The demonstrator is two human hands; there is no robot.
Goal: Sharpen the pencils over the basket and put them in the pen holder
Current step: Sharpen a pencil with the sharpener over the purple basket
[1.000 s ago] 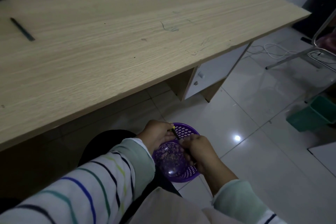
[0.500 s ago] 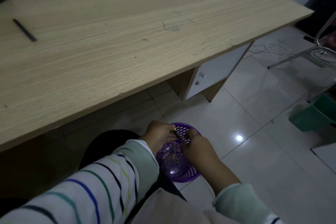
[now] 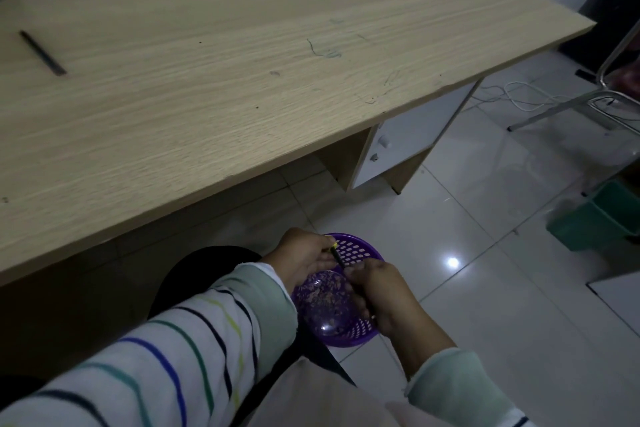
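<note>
Head view: basket holds shavings; left hand and right hand fingers pinch pencil above.

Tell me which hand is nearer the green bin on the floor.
Right. The right hand, over the purple basket, lies on the side toward the green bin; the left hand, pinching the pencil, is on the basket's opposite side, farther away.

The desk overhangs the space just past the basket, its cabinet stands beyond on the right, and open floor stretches rightward to the green bin
</note>
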